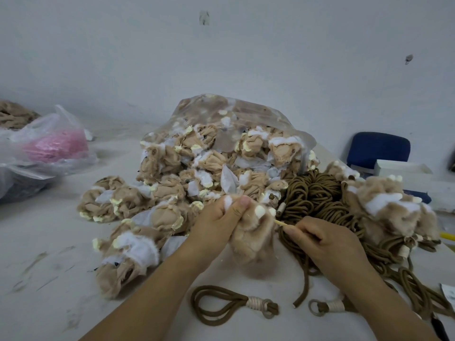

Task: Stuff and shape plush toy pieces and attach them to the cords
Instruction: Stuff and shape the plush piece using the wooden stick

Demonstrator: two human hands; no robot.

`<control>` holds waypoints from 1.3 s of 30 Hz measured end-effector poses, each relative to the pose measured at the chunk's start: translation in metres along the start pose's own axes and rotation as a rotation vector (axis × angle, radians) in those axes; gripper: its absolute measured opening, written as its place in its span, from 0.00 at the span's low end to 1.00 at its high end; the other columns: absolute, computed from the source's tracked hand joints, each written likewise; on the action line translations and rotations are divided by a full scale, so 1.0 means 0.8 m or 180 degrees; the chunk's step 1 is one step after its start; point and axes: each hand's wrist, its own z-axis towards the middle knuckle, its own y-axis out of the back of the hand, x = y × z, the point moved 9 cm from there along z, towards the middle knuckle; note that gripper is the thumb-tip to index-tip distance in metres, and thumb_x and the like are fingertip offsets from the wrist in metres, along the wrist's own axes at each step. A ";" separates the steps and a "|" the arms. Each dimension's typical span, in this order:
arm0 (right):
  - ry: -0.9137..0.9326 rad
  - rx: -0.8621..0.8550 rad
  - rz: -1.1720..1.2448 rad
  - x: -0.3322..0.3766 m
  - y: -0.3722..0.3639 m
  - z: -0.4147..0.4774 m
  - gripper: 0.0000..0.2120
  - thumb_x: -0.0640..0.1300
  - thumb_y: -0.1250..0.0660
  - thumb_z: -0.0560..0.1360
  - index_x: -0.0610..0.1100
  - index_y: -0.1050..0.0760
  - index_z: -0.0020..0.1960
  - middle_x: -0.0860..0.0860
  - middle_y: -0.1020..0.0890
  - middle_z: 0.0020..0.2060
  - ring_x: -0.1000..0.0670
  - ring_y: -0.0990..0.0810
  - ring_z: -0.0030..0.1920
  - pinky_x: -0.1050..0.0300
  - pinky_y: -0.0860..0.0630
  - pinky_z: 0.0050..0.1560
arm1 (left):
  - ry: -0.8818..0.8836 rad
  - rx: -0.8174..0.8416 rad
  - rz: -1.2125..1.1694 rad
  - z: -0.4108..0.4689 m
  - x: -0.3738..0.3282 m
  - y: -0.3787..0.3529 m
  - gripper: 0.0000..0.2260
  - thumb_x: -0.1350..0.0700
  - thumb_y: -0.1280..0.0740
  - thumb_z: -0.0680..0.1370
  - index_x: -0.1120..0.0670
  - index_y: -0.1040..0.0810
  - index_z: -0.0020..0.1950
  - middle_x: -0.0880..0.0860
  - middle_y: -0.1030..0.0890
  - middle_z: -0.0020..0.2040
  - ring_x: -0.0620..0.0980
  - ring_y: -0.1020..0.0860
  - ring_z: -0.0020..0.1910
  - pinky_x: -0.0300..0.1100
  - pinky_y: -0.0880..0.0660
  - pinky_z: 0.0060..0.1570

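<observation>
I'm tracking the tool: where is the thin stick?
Head view, centre-right: the stick is pinched in the right hand, its tip at the plush piece the left hand grips, beside the cord pile.

Plush pieces and brown cords on the worktop (pixel 49 242)

A tan plush piece (pixel 253 235), furry side out with small cream toes at its top, is held upright in the left hand (pixel 216 225). The tip of a thin pale stick (pixel 280 222), pinched by the right hand (pixel 325 239), touches its right edge. Behind it a heap of limp pieces (pixel 187 173), tan backing outward with white and yellowish trim, spills from a clear bag (pixel 246 107). To the right lies a tangled bundle of brown cords (pixel 317 195), with furry pieces (pixel 389 212) beside it. Two cord ends (pixel 261 305), cream-wrapped with rings, lie nearest the person.
</observation>
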 end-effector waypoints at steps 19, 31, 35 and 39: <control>-0.0854 0.0168 0.1574 0.013 -0.057 -0.007 0.17 0.51 0.39 0.78 0.53 0.33 0.31 0.56 0.29 0.25 0.59 0.32 0.27 0.65 0.37 0.28 | -0.0181 -0.0323 -0.0050 -0.002 -0.007 -0.014 0.20 0.39 0.40 0.75 0.52 0.18 0.38 0.47 0.16 0.35 0.39 0.18 0.36 0.30 0.25 0.36; -0.0310 -0.0107 0.0085 0.013 -0.008 -0.001 0.26 0.70 0.53 0.71 0.52 0.26 0.36 0.55 0.23 0.30 0.57 0.24 0.31 0.56 0.27 0.33 | -0.0104 -0.0748 -0.0415 -0.003 0.004 0.012 0.18 0.38 0.37 0.71 0.51 0.17 0.37 0.51 0.15 0.37 0.44 0.18 0.38 0.36 0.22 0.38; 0.0097 -0.0352 -0.0292 0.026 0.003 -0.002 0.26 0.66 0.52 0.78 0.52 0.26 0.34 0.57 0.26 0.28 0.59 0.27 0.28 0.63 0.31 0.28 | -0.0075 -0.0818 -0.0187 -0.004 0.003 0.013 0.25 0.37 0.35 0.70 0.61 0.20 0.43 0.61 0.17 0.40 0.49 0.20 0.39 0.52 0.21 0.42; 0.0024 -0.0290 0.0191 0.035 -0.005 0.000 0.22 0.67 0.52 0.77 0.58 0.28 0.34 0.60 0.26 0.28 0.59 0.26 0.31 0.66 0.32 0.29 | -0.0327 -0.0746 -0.0203 -0.006 -0.008 0.000 0.19 0.40 0.37 0.78 0.50 0.19 0.35 0.51 0.18 0.32 0.43 0.19 0.34 0.38 0.22 0.34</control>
